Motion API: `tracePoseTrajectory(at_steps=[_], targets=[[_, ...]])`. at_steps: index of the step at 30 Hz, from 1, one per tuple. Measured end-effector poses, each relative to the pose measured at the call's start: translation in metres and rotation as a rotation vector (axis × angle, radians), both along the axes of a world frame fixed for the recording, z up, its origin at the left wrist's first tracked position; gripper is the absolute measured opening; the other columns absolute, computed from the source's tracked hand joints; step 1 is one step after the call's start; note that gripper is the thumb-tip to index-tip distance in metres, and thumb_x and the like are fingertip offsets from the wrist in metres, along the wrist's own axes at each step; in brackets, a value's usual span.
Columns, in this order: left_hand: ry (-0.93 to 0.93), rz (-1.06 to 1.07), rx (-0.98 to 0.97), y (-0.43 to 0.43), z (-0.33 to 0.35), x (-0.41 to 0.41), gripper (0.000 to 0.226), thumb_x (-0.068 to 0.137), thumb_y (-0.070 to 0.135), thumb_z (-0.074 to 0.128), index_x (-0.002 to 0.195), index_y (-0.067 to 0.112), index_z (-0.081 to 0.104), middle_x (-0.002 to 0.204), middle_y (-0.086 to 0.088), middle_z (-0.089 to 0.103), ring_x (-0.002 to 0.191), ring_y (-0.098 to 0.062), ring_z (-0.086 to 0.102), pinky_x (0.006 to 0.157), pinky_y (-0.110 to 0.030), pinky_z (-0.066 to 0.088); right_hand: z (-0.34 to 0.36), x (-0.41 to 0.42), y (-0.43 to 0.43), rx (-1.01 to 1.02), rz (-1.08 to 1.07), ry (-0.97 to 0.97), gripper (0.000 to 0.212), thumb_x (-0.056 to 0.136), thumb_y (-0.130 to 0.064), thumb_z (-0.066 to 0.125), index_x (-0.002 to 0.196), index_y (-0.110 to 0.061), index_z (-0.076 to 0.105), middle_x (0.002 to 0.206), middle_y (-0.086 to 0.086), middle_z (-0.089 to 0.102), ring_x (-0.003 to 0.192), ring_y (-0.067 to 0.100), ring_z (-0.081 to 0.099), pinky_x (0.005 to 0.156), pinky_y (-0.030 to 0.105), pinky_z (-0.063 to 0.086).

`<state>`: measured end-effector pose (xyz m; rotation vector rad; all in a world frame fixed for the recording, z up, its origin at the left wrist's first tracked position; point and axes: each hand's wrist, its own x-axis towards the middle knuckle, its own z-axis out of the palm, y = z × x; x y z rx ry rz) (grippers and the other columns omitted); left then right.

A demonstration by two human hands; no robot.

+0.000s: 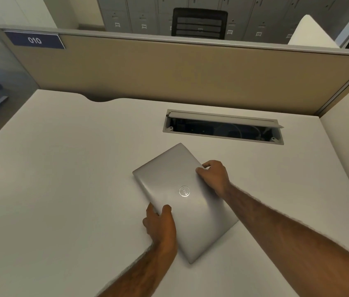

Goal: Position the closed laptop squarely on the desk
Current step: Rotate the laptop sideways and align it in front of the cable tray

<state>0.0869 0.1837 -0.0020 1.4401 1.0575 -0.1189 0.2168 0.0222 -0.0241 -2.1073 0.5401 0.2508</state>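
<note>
Closed silver laptop [180, 196] lying skewed on the white desk [62, 168], left hand [159, 221] gripping its near long edge, right hand [214, 175] clasping the far long edge, open cable tray [222, 127] beyond both hands, tan partition [169, 71] behind it

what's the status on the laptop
Left hand and right hand both gripping laptop edges. Laptop closed, skewed on desk. Nothing in the way.
</note>
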Motion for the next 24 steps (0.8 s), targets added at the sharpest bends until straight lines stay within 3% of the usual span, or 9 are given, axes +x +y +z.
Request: tracePoseTrajectory(at_steps=[4,8,10,14,18,24], targets=[[-0.061,0.040,0.006,-0.008,-0.004,-0.010,0.057,0.087,0.010,0.059,0.143,0.020,0.053,0.126,-0.014,0.058,0.101,-0.034,0.064,0.092,-0.047,0.055,-0.003,0.011,0.002,-0.024,0.088,0.002,0.020,0.083,-0.033,0.072,0.095,-0.017,0.076,0.093,-0.004,0.069,0.086,0.017,0.066,0.074,0.030,0.047],[-0.081,0.076,-0.030,-0.015,-0.006,-0.019,0.057,0.088,0.006,0.057,0.142,0.020,0.051,0.125,-0.017,0.059,0.091,-0.027,0.064,0.072,-0.032,0.048,-0.005,0.022,0.006,-0.012,0.161,0.012,0.026,0.086,-0.033,0.073,0.102,-0.012,0.077,0.103,0.000,0.071,0.098,0.022,0.068,0.084,0.036,0.056],[-0.065,0.083,-0.052,-0.019,-0.008,-0.023,0.059,0.088,0.004,0.057,0.145,0.018,0.048,0.127,-0.019,0.058,0.095,-0.029,0.064,0.067,-0.029,0.044,-0.006,0.026,0.008,-0.013,0.194,0.006,0.026,0.087,-0.031,0.073,0.103,-0.011,0.077,0.103,0.000,0.070,0.098,0.022,0.068,0.087,0.038,0.056],[-0.021,0.106,-0.117,-0.028,-0.016,-0.032,0.062,0.089,0.003,0.056,0.147,0.020,0.042,0.128,-0.018,0.058,0.111,-0.042,0.061,0.083,-0.038,0.050,-0.006,0.035,0.013,-0.029,0.260,-0.008,0.027,0.085,-0.030,0.076,0.103,-0.010,0.078,0.098,0.001,0.068,0.089,0.019,0.064,0.081,0.034,0.053],[-0.001,0.142,-0.212,-0.035,-0.023,-0.038,0.062,0.089,0.003,0.057,0.145,0.024,0.039,0.134,-0.018,0.057,0.116,-0.040,0.061,0.104,-0.053,0.051,-0.006,0.041,0.018,-0.063,0.332,0.018,0.029,0.084,-0.031,0.077,0.106,-0.011,0.077,0.097,-0.002,0.065,0.081,0.012,0.060,0.084,0.035,0.055],[-0.015,0.212,-0.314,-0.041,-0.026,-0.039,0.061,0.089,0.001,0.059,0.142,0.023,0.040,0.135,-0.018,0.058,0.106,-0.035,0.065,0.094,-0.045,0.053,-0.006,0.046,0.021,-0.100,0.415,0.050,0.029,0.086,-0.030,0.076,0.108,-0.011,0.077,0.103,-0.001,0.066,0.093,0.015,0.061,0.083,0.032,0.052]])
